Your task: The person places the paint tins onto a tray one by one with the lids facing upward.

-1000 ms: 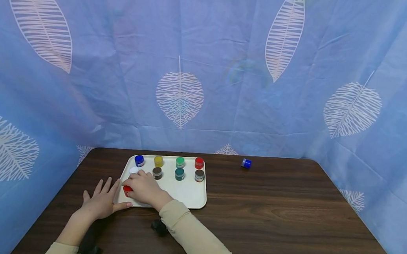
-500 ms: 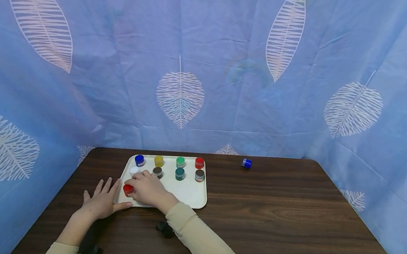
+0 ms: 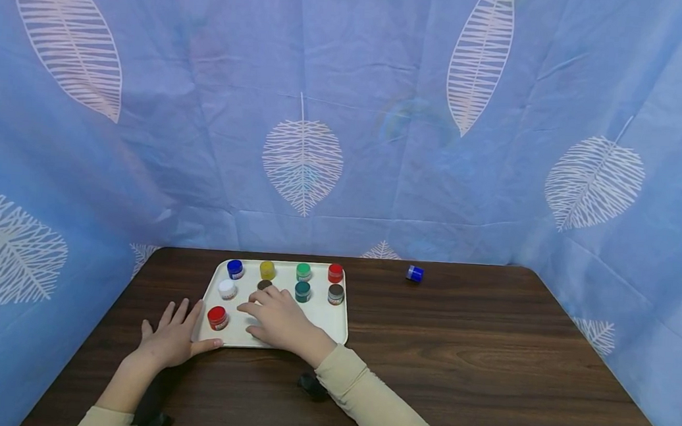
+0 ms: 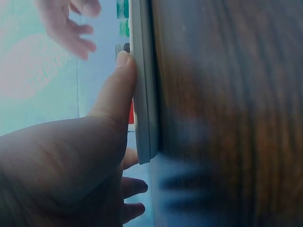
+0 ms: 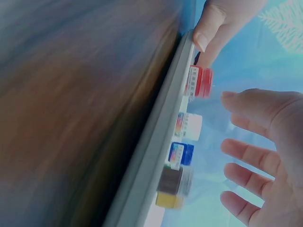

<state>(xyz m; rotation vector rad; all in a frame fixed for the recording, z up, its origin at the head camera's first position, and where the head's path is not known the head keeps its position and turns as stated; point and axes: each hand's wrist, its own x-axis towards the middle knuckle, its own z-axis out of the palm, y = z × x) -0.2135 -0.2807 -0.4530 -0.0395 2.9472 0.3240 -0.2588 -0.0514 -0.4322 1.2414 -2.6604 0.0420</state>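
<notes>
A white tray (image 3: 320,334) holds small paint jars standing in rows. At its front left stands a red-lidded paint jar (image 3: 217,318), with a white-lidded jar (image 3: 227,289) and a blue-lidded jar (image 3: 235,269) behind it. My left hand (image 3: 168,341) rests at the tray's front left corner, fingers spread, its thumb on the rim in the left wrist view. Over the tray, right of that red jar, my right hand (image 3: 282,321) holds nothing; its fingers are apart and relaxed. It partly hides a brown jar (image 3: 264,285).
Yellow (image 3: 267,270), green (image 3: 304,272), dark green (image 3: 302,292), red (image 3: 335,273) and grey-brown (image 3: 336,294) jars also stand on the tray. Another blue jar (image 3: 414,273) lies on its side on the dark wooden table (image 3: 456,353). A blue curtain (image 3: 367,175) hangs behind.
My right hand has let go of the front red jar and moved right, off it. The jar stays on the tray, and the white jar is uncovered. My left hand has not moved.
</notes>
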